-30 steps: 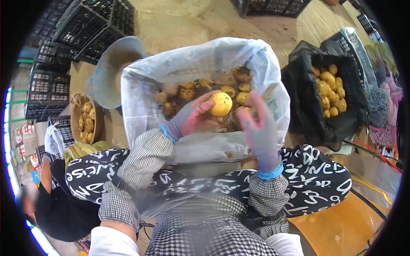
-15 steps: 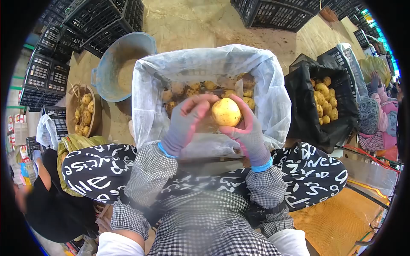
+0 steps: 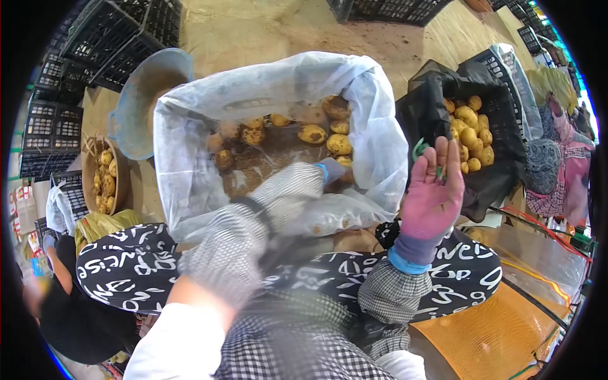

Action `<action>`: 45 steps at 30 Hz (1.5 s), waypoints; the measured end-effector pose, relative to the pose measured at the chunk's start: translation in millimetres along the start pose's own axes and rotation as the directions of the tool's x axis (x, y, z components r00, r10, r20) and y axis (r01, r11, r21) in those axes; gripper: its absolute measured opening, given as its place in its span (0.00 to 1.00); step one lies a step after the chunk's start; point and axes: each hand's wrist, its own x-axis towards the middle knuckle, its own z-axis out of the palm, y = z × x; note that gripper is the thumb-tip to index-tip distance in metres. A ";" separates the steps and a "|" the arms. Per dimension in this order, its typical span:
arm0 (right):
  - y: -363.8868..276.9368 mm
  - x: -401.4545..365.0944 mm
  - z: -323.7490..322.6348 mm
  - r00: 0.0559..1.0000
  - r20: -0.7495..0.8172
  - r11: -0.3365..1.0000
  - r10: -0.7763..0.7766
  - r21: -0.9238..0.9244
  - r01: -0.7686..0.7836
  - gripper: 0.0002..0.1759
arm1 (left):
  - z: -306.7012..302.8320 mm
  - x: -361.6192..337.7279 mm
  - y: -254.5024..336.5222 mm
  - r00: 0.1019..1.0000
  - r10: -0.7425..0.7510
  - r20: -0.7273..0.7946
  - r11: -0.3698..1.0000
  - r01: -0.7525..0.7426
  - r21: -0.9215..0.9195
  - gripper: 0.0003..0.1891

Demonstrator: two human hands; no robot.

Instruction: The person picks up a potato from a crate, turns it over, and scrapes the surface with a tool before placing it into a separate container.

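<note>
My right hand (image 3: pixel 436 187), in a pink and grey glove, is raised palm up with its fingers stretched out and no potato in it. Small green bits show at its fingers. Just beyond it, pale potatoes (image 3: pixel 468 136) lie in a crate with a black liner (image 3: pixel 421 104). My left hand (image 3: pixel 339 176) reaches down into the near right corner of the white-lined crate (image 3: pixel 171 136); its fingers are blurred and mostly hidden. Several soil-stained potatoes (image 3: pixel 312 133) rest along that crate's far and right sides, over a dirty brown bottom.
Left of the white-lined crate stand a blue tub (image 3: pixel 136 104) and a brown basket of potatoes (image 3: pixel 104 177). Black plastic crates (image 3: pixel 120 41) are stacked behind. An orange mesh sheet (image 3: pixel 500 329) lies at lower right. Other people (image 3: pixel 82 316) sit at both sides.
The potato has left my right hand, which has moved right towards the black-lined crate and opened. My left hand has gone down into the white-lined crate. The view has shifted right.
</note>
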 end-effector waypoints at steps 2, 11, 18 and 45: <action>0.6 -2.8 0.6 0.998 -0.058 0.998 0.025 -0.050 -0.028 0.31 | 37.7 35.0 2.6 1.000 -0.031 -0.003 0.999 0.031 -0.027 0.38; 24.4 -10.6 9.5 0.988 -0.137 0.926 0.071 -0.360 -0.117 0.24 | -59.4 -71.8 -15.0 0.999 0.043 -0.008 0.189 -0.016 -0.982 0.42; 85.2 -34.8 34.4 0.724 0.108 0.639 0.682 -0.571 -0.516 0.30 | -138.8 -203.2 1.2 0.907 0.174 -0.382 0.265 -0.417 -0.869 0.42; 120.9 -61.9 35.1 0.887 0.317 0.697 0.335 -0.717 -0.007 0.27 | -130.9 -252.4 -17.3 0.901 0.069 -0.429 0.213 -0.434 -0.876 0.41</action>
